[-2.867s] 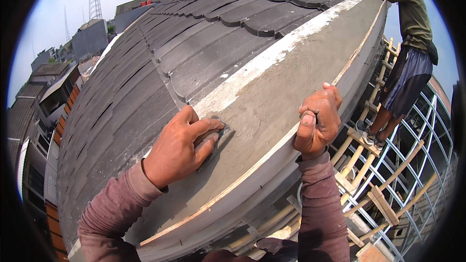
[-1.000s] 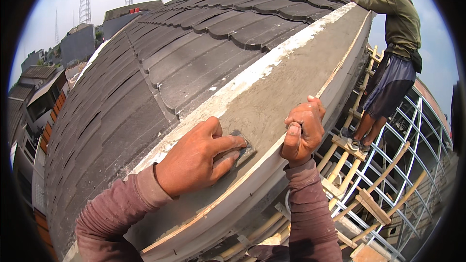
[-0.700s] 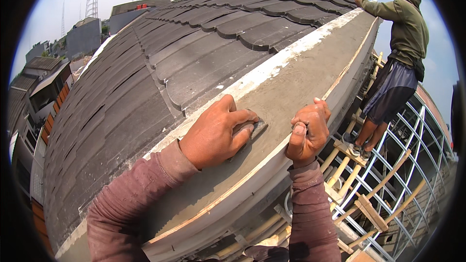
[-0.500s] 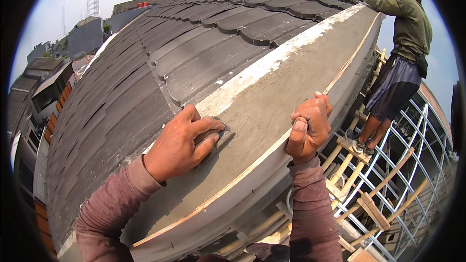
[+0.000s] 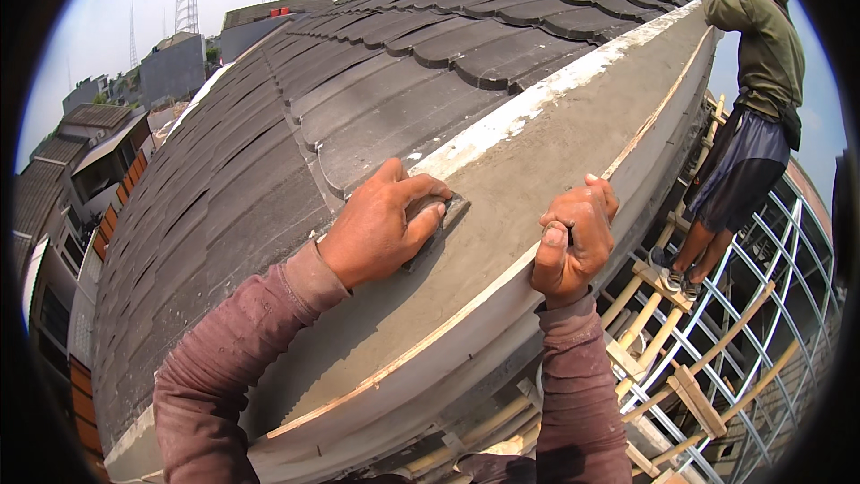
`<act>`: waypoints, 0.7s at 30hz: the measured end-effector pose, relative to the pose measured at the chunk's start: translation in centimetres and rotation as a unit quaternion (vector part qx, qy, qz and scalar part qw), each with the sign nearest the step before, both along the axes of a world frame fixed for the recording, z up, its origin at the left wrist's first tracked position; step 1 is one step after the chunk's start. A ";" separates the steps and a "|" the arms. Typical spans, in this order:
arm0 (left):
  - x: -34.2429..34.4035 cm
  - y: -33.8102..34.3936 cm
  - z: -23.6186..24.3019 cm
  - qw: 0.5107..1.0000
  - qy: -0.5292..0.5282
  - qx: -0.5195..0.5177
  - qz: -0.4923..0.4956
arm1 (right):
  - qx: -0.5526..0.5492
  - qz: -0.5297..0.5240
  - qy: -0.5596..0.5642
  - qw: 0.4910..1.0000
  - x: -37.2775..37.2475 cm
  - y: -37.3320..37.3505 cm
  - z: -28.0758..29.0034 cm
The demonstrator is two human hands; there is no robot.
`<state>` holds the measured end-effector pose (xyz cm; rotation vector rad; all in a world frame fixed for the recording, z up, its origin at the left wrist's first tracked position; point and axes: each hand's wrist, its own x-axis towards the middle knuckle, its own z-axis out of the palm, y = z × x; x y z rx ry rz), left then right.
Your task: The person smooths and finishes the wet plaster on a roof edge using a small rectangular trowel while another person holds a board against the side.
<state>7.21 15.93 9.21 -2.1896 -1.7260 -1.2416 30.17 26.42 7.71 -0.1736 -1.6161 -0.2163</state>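
Observation:
My left hand [image 5: 385, 226] is closed around a dark, flat plastering trowel [image 5: 459, 210], whose blade lies against the wet grey mortar [image 5: 528, 184]; most of the tool is hidden under my fingers. The mortar covers a long sloping band along the roof's edge. At the band's outer side my right hand [image 5: 576, 242] is closed around a thin wooden strip [image 5: 421, 347], thumb toward me. That strip runs along the mortar's rim, above a smooth grey side face [image 5: 408, 403].
Dark roof tiles [image 5: 358, 116] rise on the left, bordered by a whitish strip [image 5: 502, 130]. Another person [image 5: 766, 63] in a hooded top stands far right on bamboo scaffolding [image 5: 640, 312]. Below are metal roof trusses [image 5: 739, 282] and a short timber block [image 5: 697, 401].
My left hand and the trowel have slid up and to the right along the mortar. My right hand stays at the wooden strip. The other person's raised arm has come down.

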 end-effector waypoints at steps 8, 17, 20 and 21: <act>-0.2 -7.3 -1.5 0.995 0.038 -0.060 -0.074 | 0.008 -0.022 -0.001 1.000 0.8 0.3 -0.2; 1.4 -3.9 -0.1 0.991 0.052 0.008 -0.121 | 0.012 -0.028 -0.007 1.000 0.5 -0.1 0.2; -1.5 -6.5 -1.9 0.996 0.056 -0.047 -0.057 | 0.005 -0.032 -0.004 0.999 0.9 0.0 -0.1; -1.5 -6.1 -2.0 0.997 0.047 -0.028 -0.052 | 0.001 -0.026 -0.006 1.000 0.6 0.0 -0.2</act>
